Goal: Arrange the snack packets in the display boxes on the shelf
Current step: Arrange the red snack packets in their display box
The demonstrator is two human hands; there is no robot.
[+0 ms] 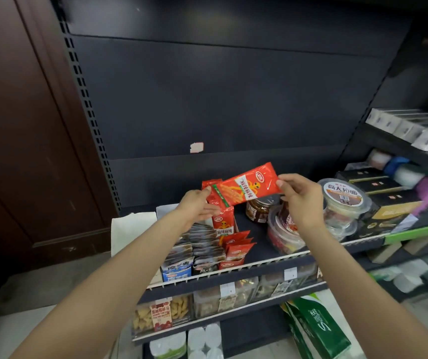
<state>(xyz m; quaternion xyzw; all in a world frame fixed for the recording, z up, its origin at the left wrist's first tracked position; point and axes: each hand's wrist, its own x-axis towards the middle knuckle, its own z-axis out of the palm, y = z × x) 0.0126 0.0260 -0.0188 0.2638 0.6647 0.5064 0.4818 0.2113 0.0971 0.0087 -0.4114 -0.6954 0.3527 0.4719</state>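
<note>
Fingers point(284, 183) of right hand point(302, 200) pinching packet point(246, 183) at one end, left hand point(198, 206) gripping the other, above red box point(223, 224) on shelf point(272, 261): best turned upright, then slid in behind the others.

- Small shop, judging by black slotted metal shelving point(233, 99) with white price tags point(290, 273) clipped along the near edge.
- Stocked in rows: red snack packets point(236, 251), lidded tubs point(342, 200), boxed goods far right point(409, 125).
</note>
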